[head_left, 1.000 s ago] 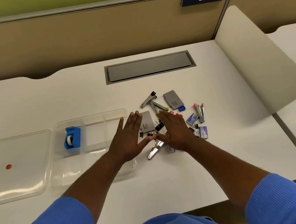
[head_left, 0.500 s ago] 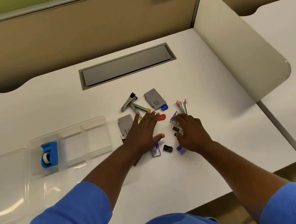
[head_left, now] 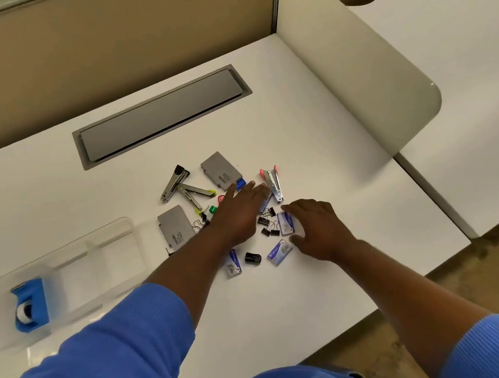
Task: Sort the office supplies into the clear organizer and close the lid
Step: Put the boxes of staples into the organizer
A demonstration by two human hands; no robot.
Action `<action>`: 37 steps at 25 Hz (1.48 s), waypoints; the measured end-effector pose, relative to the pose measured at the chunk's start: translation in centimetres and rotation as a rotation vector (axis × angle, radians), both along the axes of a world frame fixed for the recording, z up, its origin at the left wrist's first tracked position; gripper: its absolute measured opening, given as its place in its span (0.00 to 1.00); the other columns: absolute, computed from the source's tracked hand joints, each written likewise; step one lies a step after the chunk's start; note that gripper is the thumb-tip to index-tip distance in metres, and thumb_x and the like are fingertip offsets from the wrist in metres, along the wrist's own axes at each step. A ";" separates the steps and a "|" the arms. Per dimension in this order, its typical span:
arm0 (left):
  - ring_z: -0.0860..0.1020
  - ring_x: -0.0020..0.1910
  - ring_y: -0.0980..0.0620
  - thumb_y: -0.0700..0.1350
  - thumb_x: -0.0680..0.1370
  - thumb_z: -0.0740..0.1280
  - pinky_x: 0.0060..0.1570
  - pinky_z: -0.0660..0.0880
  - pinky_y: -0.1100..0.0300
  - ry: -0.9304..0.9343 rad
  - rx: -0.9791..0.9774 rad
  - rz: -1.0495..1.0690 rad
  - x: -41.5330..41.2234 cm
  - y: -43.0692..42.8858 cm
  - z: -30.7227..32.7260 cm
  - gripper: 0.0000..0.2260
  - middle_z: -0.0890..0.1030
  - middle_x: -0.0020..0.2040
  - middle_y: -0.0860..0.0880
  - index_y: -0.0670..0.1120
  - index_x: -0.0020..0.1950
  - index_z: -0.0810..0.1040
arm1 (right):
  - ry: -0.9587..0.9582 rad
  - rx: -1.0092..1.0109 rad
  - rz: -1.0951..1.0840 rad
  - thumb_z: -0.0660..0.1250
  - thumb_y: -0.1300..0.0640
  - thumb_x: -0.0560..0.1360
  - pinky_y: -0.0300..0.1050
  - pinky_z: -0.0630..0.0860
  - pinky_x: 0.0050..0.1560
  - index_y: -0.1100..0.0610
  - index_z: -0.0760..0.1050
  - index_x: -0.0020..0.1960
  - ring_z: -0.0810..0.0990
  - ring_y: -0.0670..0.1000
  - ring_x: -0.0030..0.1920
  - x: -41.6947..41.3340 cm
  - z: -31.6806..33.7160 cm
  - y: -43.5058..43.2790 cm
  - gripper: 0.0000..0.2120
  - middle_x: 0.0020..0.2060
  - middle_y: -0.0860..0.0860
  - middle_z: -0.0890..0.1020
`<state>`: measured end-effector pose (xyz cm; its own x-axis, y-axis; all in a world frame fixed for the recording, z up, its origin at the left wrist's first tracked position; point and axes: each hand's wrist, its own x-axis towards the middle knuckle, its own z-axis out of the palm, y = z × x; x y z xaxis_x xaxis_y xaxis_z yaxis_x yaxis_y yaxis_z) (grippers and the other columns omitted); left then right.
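Pinching a small staple box [head_left: 286, 223] at the pile's right edge: right hand [head_left: 318, 227], fingers [head_left: 293, 206] curled round it, box's long axis pointing away from the person. Left hand [head_left: 241, 211] lies flat over the pile, fingers straight and together, holding nothing. Clear organizer [head_left: 113, 238] sits on the table [head_left: 316, 146] left of the pile, uncovered, so the box likely has to cross leftward past the left arm. Only a blue tape dispenser [head_left: 30, 304] shows inside, in the left-end compartment.

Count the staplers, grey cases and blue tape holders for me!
Staplers: 3, black-tipped, green-tipped, pink-tipped
Grey cases: 2, far one, near one
Blue tape holders: 1
Total: 6
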<state>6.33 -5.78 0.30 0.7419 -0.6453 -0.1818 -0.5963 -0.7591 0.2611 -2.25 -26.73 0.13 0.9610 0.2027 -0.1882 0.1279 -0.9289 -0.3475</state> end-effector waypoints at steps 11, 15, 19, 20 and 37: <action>0.72 0.64 0.44 0.48 0.72 0.70 0.72 0.60 0.49 -0.108 -0.112 0.029 0.2 1.4 1.2 0.27 0.76 0.62 0.45 0.43 0.71 0.72 | -0.113 0.072 -0.010 0.70 0.49 0.66 0.47 0.66 0.61 0.51 0.74 0.63 0.75 0.50 0.55 1.1 1.8 1.3 0.25 0.54 0.47 0.75; 0.74 0.61 0.46 0.51 0.70 0.71 0.70 0.60 0.51 -0.135 -0.151 0.068 -0.6 3.1 2.8 0.24 0.77 0.58 0.48 0.46 0.65 0.76 | -0.146 0.109 0.017 0.70 0.48 0.67 0.48 0.67 0.62 0.51 0.73 0.63 0.75 0.51 0.56 1.5 3.2 2.7 0.25 0.55 0.47 0.74; 0.72 0.64 0.48 0.52 0.70 0.71 0.73 0.57 0.48 -0.133 -0.165 0.119 -2.4 5.8 4.5 0.26 0.76 0.62 0.48 0.47 0.67 0.75 | -0.172 0.127 0.070 0.69 0.44 0.69 0.48 0.66 0.65 0.51 0.71 0.67 0.74 0.50 0.60 1.9 4.5 5.6 0.28 0.58 0.48 0.75; 0.72 0.64 0.48 0.53 0.70 0.71 0.74 0.56 0.48 -0.139 -0.168 0.135 -3.0 6.6 4.9 0.26 0.77 0.62 0.48 0.47 0.67 0.75 | -0.183 0.132 0.086 0.68 0.44 0.70 0.48 0.66 0.63 0.51 0.71 0.66 0.74 0.51 0.59 2.0 4.9 6.4 0.27 0.58 0.48 0.76; 0.74 0.61 0.52 0.57 0.72 0.70 0.75 0.55 0.47 -0.198 -0.180 0.374 -11.7 25.8 6.5 0.24 0.78 0.58 0.52 0.50 0.65 0.75 | -0.233 0.158 0.328 0.70 0.42 0.69 0.48 0.66 0.62 0.50 0.71 0.66 0.73 0.49 0.56 -0.4 6.3 24.8 0.28 0.56 0.48 0.76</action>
<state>-5.38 20.00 6.81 0.9390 -0.3352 0.0774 -0.3420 -0.8845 0.3174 -2.65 -1.88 6.42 0.8538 0.5137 0.0842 0.4997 -0.7635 -0.4091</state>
